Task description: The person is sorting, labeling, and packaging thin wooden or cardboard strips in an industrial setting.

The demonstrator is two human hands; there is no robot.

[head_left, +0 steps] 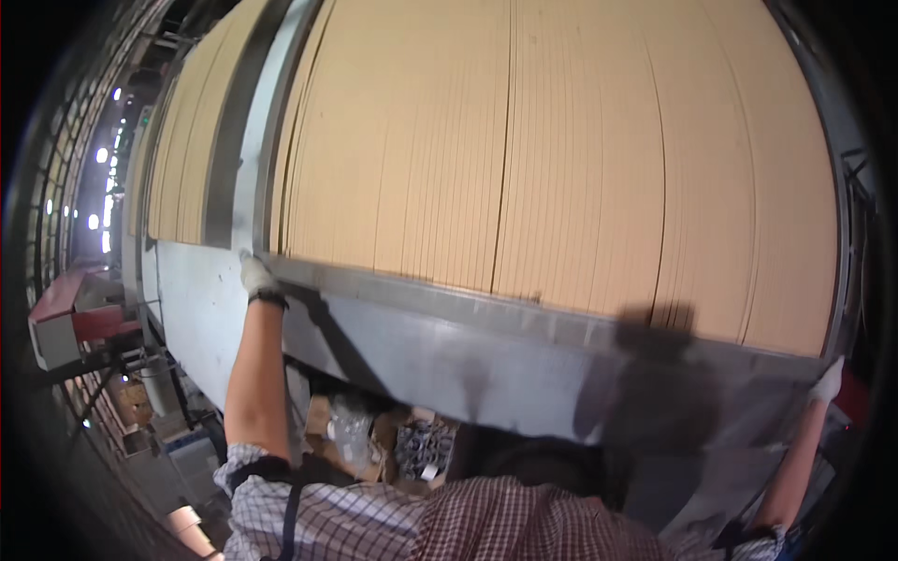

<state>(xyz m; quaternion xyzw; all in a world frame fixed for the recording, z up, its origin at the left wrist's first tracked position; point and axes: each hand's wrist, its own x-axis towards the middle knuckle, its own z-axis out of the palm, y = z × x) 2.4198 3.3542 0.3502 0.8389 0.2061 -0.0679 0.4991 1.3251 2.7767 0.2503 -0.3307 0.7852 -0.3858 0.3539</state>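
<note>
Both my arms are stretched wide along the front of a large metal frame (412,286) packed with tan, board-like sheets (561,159) standing close together. My left hand (257,275), in a light glove, is closed at the spot where a pale metal crossbar (251,168) meets the front rail. At the frame's front right corner, my right hand (827,381), gloved too, grips the edge; its fingers show only in part. Thin dark gaps run between some of the sheets.
A second section of tan sheets (195,140) lies left of the crossbar. Below the frame's grey metal side panel (412,351) are cardboard boxes (318,416) and clear plastic wrap (351,438). A red and grey machine part (75,313) stands at the far left.
</note>
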